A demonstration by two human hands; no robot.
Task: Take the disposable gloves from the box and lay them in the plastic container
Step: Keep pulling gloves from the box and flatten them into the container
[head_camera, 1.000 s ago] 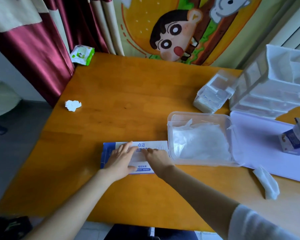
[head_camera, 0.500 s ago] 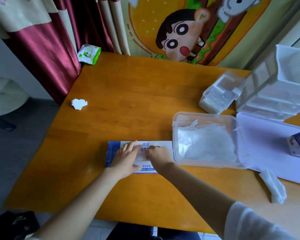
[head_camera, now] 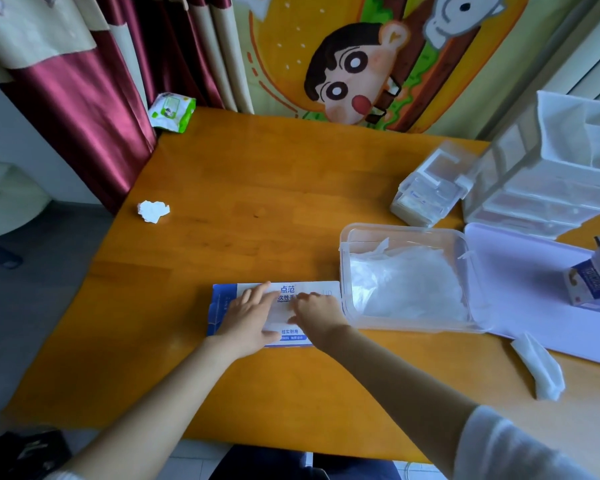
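The glove box [head_camera: 291, 336] lies flat on the wooden table [head_camera: 257, 188], its right end touching the left wall of the clear plastic container [head_camera: 404, 229]. A loose heap of translucent disposable gloves [head_camera: 406, 285] already sits in that container, whose lilac lid [head_camera: 534, 289] lies open to the right. The step in hand looks like another draw from the box. The left hand [head_camera: 248, 317] is spread flat on the box top with fingers straight, pressing it down. The right hand [head_camera: 317, 315] has its fingers curled at the middle of the box top, where a pale film shows between the two hands (whether they already pinch a glove there I cannot tell). The next move, as I judge it, calls for a firm pinch on the thin film, a pull up and to the right while the left hand holds the box in place, then a short carry over the container's near rim to drop the glove on the heap
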